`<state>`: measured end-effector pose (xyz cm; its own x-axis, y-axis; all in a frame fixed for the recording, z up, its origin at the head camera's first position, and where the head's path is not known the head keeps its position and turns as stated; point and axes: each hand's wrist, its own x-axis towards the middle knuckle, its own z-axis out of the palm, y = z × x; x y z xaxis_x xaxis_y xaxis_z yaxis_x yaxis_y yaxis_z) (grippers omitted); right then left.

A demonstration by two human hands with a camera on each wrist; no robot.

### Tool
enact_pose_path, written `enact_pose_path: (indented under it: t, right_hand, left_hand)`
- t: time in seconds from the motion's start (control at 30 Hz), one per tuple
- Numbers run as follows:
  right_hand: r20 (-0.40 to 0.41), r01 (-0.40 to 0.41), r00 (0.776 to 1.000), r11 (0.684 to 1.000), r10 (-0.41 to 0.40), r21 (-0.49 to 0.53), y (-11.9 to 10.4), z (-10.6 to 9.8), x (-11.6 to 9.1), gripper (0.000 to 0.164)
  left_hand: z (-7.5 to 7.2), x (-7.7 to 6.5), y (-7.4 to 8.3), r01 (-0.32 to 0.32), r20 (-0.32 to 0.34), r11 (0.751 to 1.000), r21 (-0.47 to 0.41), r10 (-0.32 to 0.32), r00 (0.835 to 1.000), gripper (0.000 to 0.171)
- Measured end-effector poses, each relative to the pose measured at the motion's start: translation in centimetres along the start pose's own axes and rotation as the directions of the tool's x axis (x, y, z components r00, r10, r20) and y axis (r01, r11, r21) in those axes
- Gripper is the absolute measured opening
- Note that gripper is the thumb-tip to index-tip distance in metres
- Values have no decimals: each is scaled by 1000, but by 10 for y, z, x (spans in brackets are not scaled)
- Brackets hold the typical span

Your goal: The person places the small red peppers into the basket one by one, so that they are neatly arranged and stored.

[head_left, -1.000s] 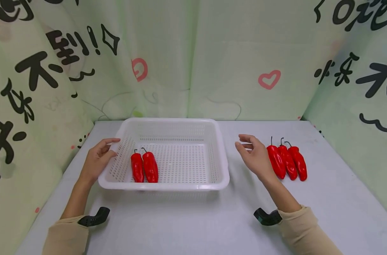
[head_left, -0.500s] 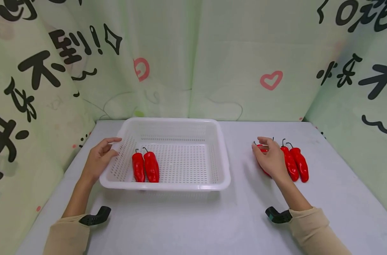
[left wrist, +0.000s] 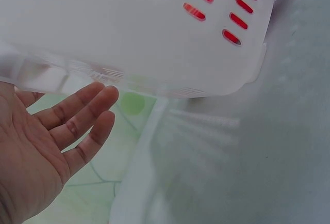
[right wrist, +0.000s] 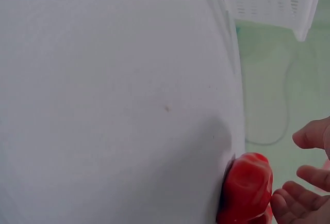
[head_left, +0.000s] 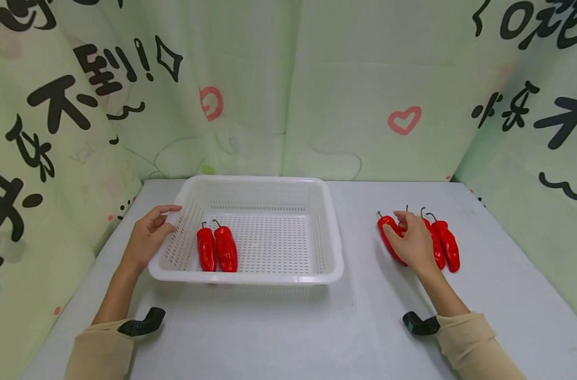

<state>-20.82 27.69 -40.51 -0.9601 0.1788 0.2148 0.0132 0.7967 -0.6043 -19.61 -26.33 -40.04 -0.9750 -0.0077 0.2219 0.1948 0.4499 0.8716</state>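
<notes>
My left hand [head_left: 148, 237] rests against the left rim of a white plastic basket [head_left: 281, 277], with forefinger and thumb at the edge. In the left wrist view, its other fingers [left wrist: 77, 123] stretch loosely below the rim; the thumb is hidden. Two red peppers [head_left: 226, 248] lie inside the basket, on its left. My right hand [head_left: 412, 240] is over a row of red peppers on the table. The leftmost pepper [head_left: 388, 237] shows beside the thumb. In the right wrist view, thumb and fingers are spread apart, and fingertips [right wrist: 278, 203] are at a pepper [right wrist: 247, 188].
Two more peppers [head_left: 445, 245] lie to the right of my right hand, and one stem shows behind its fingers. A white cloth covers the table [head_left: 279, 332]. Pale green printed curtains [head_left: 340, 95] stand along the back and both sides.
My right hand has moved right, from beside the pepper row to over it, uncovering the leftmost pepper. My left hand stays at the basket rim.
</notes>
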Motion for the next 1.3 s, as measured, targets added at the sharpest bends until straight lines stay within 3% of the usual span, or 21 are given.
enact_pose_path:
  t: [0.27,0.7,1.3]
  right_hand:
    - [21,39,999,999,-38,-24,8,3,0,60]
    - [124,48,992,996,-39,-75,9,5,0,64]
    - [106,31,994,998,-25,-47,1,4,-2,64]
  left_hand:
    - [0,0,0,-3,-2,1000,-8,3,1000,39]
    - [0,-1,0,14,4,1000,-24,-14,1000,41]
    - [0,-1,0,9,3,1000,-7,-9,1000,40]
